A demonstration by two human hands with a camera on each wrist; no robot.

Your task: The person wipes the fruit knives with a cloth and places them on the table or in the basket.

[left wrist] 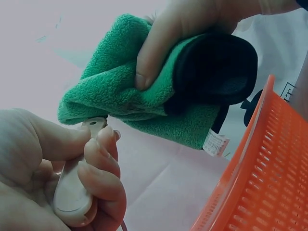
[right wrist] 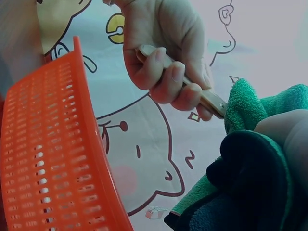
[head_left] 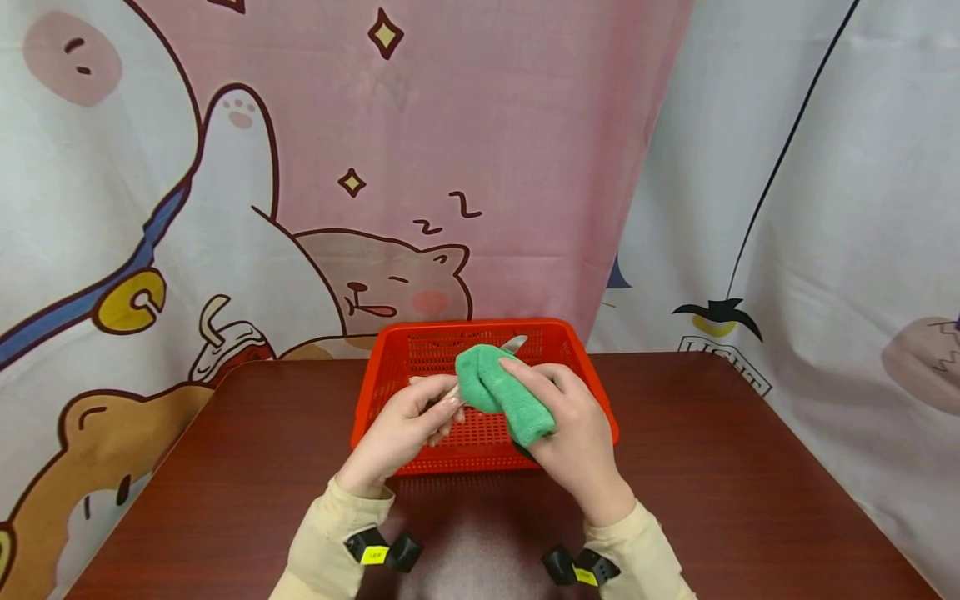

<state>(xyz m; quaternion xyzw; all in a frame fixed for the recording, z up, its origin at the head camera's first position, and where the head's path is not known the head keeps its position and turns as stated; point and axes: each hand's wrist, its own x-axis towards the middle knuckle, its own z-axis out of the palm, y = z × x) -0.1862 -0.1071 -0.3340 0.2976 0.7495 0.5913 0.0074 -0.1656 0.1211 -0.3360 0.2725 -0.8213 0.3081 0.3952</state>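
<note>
My left hand (head_left: 408,425) grips the beige handle (left wrist: 73,192) of a slim utensil, fingers curled round it and a rivet or hole near its upper end. A metal, blade-like tip (head_left: 514,342) pokes out past the far side of a green towelling cloth (head_left: 487,379); the middle of the utensil is hidden in the cloth. My right hand (head_left: 573,425) holds this cloth folded round the utensil, the thumb pressing on it. The cloth has a dark underside (left wrist: 219,70) and a small white label (left wrist: 215,143). Both hands are over the near part of a red plastic basket (head_left: 480,462).
The perforated basket stands on a dark brown table (head_left: 720,483), near its far edge. Behind hangs a curtain (head_left: 525,167) printed with cartoon animals. Each cream sleeve (head_left: 330,533) carries a black wrist camera (head_left: 405,552).
</note>
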